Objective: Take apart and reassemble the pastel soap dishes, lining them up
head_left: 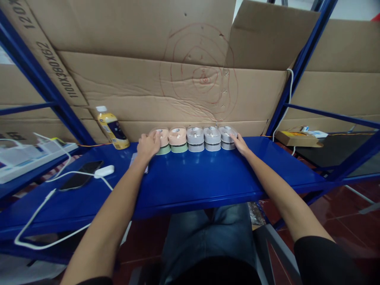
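Several small round-cornered lunch boxes stand in a row at the back of the blue shelf (192, 178), against the cardboard. The two on the left are peach with green bases (178, 139); the three on the right are grey (212, 137). My left hand (148, 145) rests on the leftmost peach box (163, 136), fingers curled over its side. My right hand (240, 144) presses flat against the rightmost grey box (227, 136), fingers stretched out. The two hands bracket the row from both ends.
A yellow bottle (111, 127) leans at the back left. A dark phone (81, 179), a white charger (103, 171) and white cables lie on the left. A cardboard box (298, 138) sits on the right shelf. Blue rack uprights (299, 67) flank the space.
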`<state>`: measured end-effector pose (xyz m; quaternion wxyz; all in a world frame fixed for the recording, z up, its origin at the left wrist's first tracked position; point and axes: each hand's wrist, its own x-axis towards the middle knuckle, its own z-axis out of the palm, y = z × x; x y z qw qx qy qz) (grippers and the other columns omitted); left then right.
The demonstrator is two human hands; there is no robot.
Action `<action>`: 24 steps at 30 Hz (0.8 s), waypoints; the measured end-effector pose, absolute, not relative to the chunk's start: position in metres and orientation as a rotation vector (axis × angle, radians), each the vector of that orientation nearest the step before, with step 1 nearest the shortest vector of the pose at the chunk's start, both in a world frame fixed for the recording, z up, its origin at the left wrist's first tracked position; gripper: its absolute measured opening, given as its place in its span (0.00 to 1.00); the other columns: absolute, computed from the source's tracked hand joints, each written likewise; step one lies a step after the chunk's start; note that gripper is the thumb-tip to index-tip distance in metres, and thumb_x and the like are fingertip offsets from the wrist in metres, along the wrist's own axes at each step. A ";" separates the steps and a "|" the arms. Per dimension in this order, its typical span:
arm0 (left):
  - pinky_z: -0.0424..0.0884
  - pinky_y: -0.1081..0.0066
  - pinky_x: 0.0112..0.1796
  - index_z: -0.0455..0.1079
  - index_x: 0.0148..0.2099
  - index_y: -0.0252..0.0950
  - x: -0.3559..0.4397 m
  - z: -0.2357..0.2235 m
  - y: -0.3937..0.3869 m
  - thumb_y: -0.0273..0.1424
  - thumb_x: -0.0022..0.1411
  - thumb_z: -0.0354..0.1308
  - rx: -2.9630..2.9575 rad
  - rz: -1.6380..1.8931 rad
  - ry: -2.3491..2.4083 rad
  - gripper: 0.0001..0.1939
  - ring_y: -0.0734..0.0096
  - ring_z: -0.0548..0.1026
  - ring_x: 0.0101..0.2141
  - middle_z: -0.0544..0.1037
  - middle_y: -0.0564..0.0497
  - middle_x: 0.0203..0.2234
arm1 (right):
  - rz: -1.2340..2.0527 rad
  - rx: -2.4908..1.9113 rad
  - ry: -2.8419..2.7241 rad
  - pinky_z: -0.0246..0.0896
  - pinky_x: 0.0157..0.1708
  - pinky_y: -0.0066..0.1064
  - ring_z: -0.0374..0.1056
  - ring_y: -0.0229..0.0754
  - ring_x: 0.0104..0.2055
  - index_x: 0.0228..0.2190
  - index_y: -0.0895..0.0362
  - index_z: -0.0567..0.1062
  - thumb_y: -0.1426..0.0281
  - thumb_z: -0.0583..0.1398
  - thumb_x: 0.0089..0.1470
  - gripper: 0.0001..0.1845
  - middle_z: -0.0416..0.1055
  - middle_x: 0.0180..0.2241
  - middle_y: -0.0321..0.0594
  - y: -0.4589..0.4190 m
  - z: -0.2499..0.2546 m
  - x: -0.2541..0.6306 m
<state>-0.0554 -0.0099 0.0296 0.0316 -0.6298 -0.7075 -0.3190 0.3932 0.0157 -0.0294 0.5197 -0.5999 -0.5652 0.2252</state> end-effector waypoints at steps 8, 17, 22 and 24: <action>0.65 0.41 0.57 0.59 0.73 0.34 -0.046 0.024 -0.014 0.50 0.74 0.41 -1.841 -1.042 -2.117 0.36 0.32 0.69 0.59 0.69 0.25 0.60 | 0.145 -1.514 -1.379 0.51 0.70 0.59 0.56 0.68 0.71 0.70 0.61 0.56 0.46 0.73 0.37 0.67 0.59 0.69 0.63 0.010 -0.022 0.376; 0.67 0.63 0.39 0.65 0.25 0.39 -0.011 0.041 -0.047 0.40 0.72 0.48 -2.153 -1.276 -1.281 0.22 0.60 0.74 0.30 0.73 0.44 0.24 | 0.011 -1.457 -1.166 0.65 0.61 0.54 0.72 0.63 0.59 0.63 0.60 0.67 0.48 0.71 0.42 0.53 0.74 0.57 0.58 -0.006 0.002 0.386; 0.54 0.68 0.27 0.54 0.19 0.39 0.025 0.023 -0.077 0.42 0.72 0.48 -2.602 -1.250 -1.183 0.28 0.72 0.62 0.20 0.60 0.54 0.14 | 0.234 -1.119 -1.407 0.69 0.56 0.52 0.74 0.58 0.53 0.59 0.55 0.70 0.48 0.70 0.46 0.44 0.76 0.53 0.52 -0.041 0.032 0.373; 0.54 0.69 0.26 0.58 0.21 0.38 0.031 0.014 -0.079 0.45 0.73 0.48 -2.747 -1.307 -1.271 0.28 0.73 0.61 0.19 0.60 0.56 0.14 | 0.490 -1.010 -1.636 0.71 0.54 0.50 0.75 0.55 0.50 0.57 0.53 0.72 0.50 0.71 0.45 0.40 0.78 0.49 0.46 -0.057 0.038 0.360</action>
